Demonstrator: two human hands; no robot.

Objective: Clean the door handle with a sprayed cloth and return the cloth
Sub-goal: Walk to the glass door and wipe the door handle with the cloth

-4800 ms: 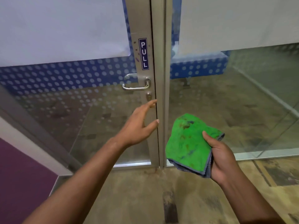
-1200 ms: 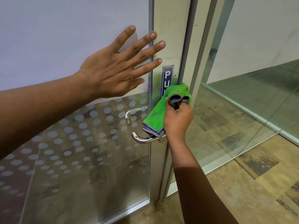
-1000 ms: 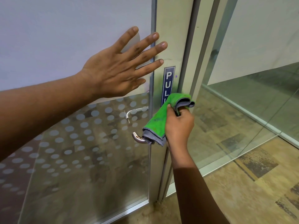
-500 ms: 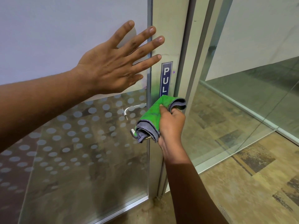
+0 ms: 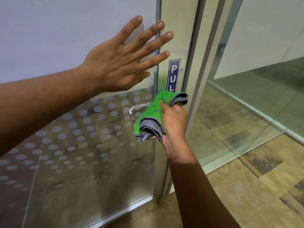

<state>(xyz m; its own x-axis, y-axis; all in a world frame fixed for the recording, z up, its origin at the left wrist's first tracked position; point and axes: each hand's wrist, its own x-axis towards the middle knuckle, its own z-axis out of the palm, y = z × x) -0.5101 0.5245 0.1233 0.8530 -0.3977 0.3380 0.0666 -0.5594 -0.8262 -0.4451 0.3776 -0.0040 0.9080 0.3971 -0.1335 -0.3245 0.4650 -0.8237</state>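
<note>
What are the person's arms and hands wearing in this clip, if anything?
Nothing shows on either. The left hand and right hand are bare, with no gloves, rings, watch or bands in view. Both forearms are bare as far as the frame edge; no sleeve is visible.

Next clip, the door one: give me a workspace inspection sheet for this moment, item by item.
Surface: glass door with dotted frosting and a metal stile; PULL sign partly hidden by the cloth.
Job's things: green cloth, grey underside, bunched over the near handle; only a sliver of metal shows below it. A second handle shows through the glass.
Clutter: nothing seen.
Grips: left hand open, fingers spread on the glass and stile; right hand holds the cloth at the handle.
Cables: nothing seen.
Surroundings: fixed glass panel on the right, tan patterned floor, dirt at the door's bottom corner.
</note>
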